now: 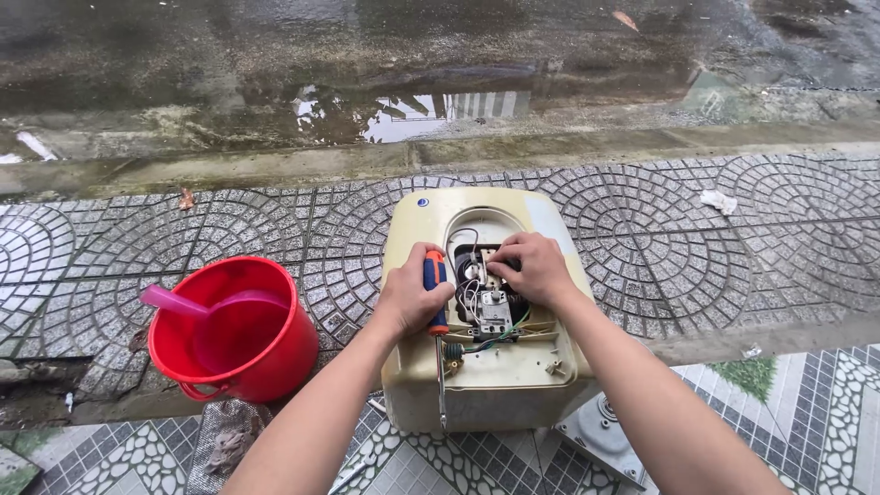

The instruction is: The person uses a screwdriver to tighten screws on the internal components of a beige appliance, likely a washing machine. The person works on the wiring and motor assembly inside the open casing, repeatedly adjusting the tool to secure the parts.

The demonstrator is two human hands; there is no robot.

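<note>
Kneeling over patterned paving, I see a red bucket (234, 330) with a pink scoop (183, 302) at far left. My left hand (412, 295) is wrapped tight around an orange-and-blue screwdriver (438, 316), tip pointing toward me. My right hand (532, 268) pinches wiring inside the open cream water heater (486, 367) lying centre.

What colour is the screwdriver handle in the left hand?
Orange and blue: the screwdriver handle in the left hand, head view.

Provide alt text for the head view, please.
A person's left hand grips an orange-and-blue screwdriver while the right hand reaches into an opened cream water heater on patterned paving, beside a red bucket.
</note>
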